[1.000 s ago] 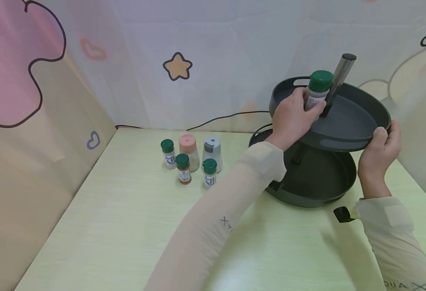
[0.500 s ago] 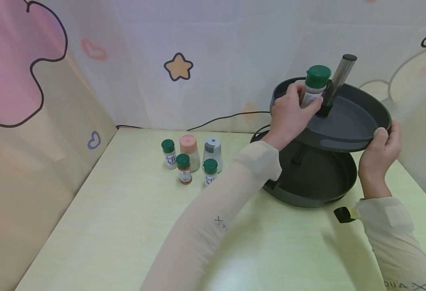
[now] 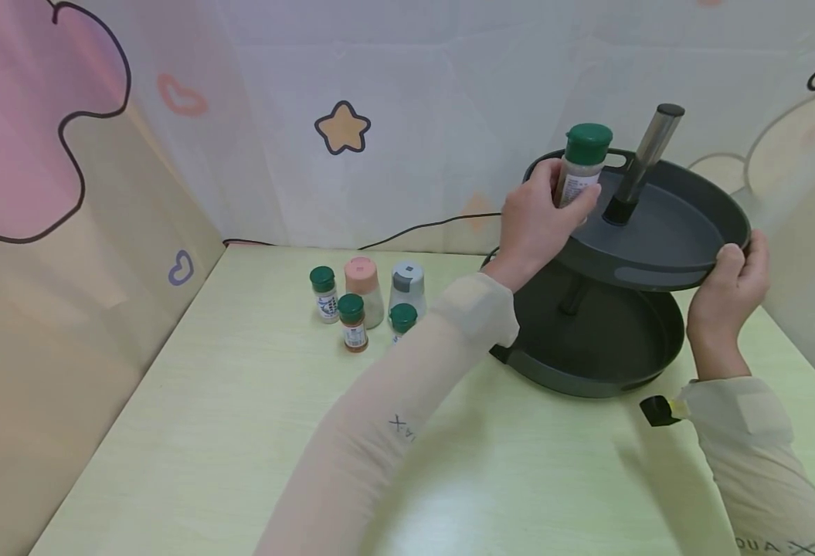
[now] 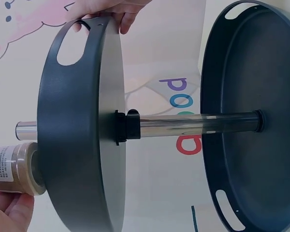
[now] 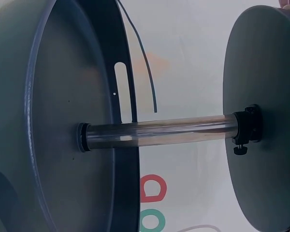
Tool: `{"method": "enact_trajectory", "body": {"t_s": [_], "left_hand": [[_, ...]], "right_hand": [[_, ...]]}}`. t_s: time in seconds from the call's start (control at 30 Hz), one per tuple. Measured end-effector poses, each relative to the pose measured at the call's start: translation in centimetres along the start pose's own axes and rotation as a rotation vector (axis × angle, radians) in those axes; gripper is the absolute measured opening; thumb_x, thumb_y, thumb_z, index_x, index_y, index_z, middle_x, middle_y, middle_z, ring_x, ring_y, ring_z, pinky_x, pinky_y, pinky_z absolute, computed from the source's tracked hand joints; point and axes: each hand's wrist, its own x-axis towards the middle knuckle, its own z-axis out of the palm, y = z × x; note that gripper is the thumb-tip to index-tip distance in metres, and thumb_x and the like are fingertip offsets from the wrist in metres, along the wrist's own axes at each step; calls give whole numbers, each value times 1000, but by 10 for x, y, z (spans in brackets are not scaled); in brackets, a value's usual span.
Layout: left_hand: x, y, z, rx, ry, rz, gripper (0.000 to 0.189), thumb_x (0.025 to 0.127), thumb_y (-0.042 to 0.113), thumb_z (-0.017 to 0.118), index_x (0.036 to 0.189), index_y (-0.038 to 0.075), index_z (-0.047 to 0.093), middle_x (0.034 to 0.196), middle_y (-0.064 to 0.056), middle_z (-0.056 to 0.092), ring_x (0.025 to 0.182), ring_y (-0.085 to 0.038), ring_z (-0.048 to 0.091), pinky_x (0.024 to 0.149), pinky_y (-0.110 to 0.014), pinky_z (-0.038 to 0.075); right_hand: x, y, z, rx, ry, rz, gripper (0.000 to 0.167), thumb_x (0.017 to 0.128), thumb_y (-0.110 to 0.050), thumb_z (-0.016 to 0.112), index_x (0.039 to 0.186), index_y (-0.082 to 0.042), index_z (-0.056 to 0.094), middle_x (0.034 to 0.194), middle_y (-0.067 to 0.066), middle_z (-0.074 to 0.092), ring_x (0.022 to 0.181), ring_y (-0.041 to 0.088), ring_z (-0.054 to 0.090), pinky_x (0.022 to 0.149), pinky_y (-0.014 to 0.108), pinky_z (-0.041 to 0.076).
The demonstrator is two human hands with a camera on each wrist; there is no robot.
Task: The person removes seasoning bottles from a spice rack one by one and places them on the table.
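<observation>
My left hand (image 3: 535,224) grips a spice jar (image 3: 579,181) with a green cap, thumb on one side and fingers on the other. It is held over the left part of the upper tray (image 3: 685,232) of a dark two-tier round stand, left of the metal pole (image 3: 650,154). In the left wrist view the base of the jar (image 4: 19,171) overlaps the tray's edge. At the right, my right hand (image 3: 730,301) holds the upper tray's rim, thumb on the near side. Beneath lies the lower tray (image 3: 616,332), partly covered by the upper one.
On the table's left-middle stand two green-capped jars (image 3: 327,303) (image 3: 354,333), a pink-capped shaker (image 3: 364,286) and a grey-capped shaker (image 3: 409,287). Another green-capped jar (image 3: 403,316) is half hidden by my left sleeve. A printed curtain (image 3: 435,139) hangs close behind, with a black cable (image 3: 435,225) before it.
My left hand has moved left with the spice jar, away from the pole, and the jar has risen slightly. My right hand keeps its hold on the rim.
</observation>
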Motion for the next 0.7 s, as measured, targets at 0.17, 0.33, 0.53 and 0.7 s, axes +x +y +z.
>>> {"method": "enact_trajectory", "body": {"t_s": [0.17, 0.33, 0.53, 0.7], "left_hand": [[-2, 0, -7, 10, 4, 44, 40, 84, 32, 57, 118, 13, 48, 107, 1, 62, 86, -4, 58, 65, -9, 44], [-5, -1, -13, 18, 0, 80, 39, 84, 32, 57, 117, 13, 49, 107, 0, 62, 86, -5, 58, 66, -9, 44], [-9, -2, -21, 23, -12, 103, 37, 84, 33, 56, 115, 13, 51, 105, 0, 63, 86, -5, 59, 67, -9, 44], [-13, -2, -28, 33, -22, 110, 37, 84, 32, 57, 114, 12, 51, 106, 0, 63, 88, -5, 59, 68, -9, 44]], "right_hand": [[2, 2, 0, -5, 1, 5, 28, 85, -8, 32, 92, -15, 57, 84, -5, 50, 79, 5, 45, 72, 16, 31], [2, 2, -1, -9, -2, 6, 27, 85, -8, 31, 90, -16, 56, 83, -5, 50, 79, 5, 44, 71, 16, 31], [1, 1, -1, -2, -6, 4, 27, 85, -8, 31, 90, -17, 57, 82, -5, 50, 78, 5, 44, 71, 16, 31], [0, 0, -1, 17, -7, 2, 27, 85, -8, 31, 90, -16, 57, 82, -5, 50, 77, 5, 44, 71, 16, 31]]}}
